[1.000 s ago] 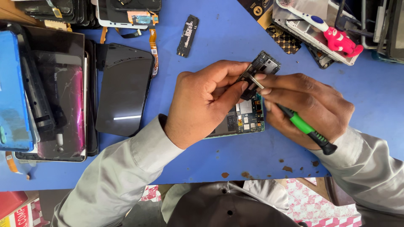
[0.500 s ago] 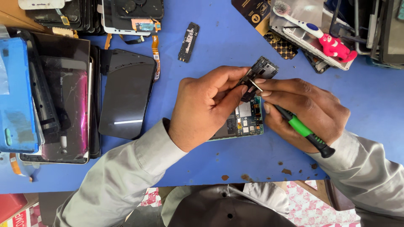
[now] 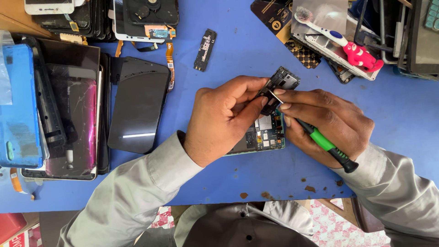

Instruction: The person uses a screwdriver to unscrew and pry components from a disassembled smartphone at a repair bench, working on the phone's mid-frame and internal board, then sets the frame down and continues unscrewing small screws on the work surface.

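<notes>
Head view: left hand (image 3: 224,120) pinching black cover (image 3: 280,87); right hand (image 3: 327,126) clamped on screwdriver (image 3: 325,144). Probably light, brittle plastic. Best gripped by edges, above phone (image 3: 263,135).

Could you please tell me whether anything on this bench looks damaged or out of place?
Yes: the pink phone back in the left pile shows cracks across its surface, and brown crumbs lie on the blue table near its front edge.

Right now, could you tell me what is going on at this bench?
A person is working on an opened phone lying on the blue table. The left hand pinches a small black cover piece raised over the phone's circuit board. The right hand holds a green-handled screwdriver and touches the same piece. Spare phone screens lie to the left, and a toothbrush lies farther back on the right.
</notes>
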{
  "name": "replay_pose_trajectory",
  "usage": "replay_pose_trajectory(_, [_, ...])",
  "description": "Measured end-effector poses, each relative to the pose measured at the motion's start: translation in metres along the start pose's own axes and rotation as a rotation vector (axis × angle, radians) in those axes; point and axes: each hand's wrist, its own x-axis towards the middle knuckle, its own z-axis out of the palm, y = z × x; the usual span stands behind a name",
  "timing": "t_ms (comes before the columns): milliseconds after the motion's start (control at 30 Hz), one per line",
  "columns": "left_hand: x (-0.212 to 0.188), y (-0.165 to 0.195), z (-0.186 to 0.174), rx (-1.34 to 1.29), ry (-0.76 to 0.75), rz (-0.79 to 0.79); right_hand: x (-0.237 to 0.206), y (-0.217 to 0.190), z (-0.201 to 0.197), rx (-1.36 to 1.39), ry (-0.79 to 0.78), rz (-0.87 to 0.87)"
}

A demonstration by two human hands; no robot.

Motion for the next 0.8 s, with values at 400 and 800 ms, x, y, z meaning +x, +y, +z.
replay_pose_trajectory(400, [-0.001,-0.001,-0.001,-0.034,-0.008,-0.013,0.0,-0.005,0.0,0.0,-0.013,-0.034])
replay_pose_trajectory(800, [-0.001,0.0,0.001,-0.059,-0.008,-0.017,0.006,-0.01,-0.001,-0.094,0.014,-0.01])
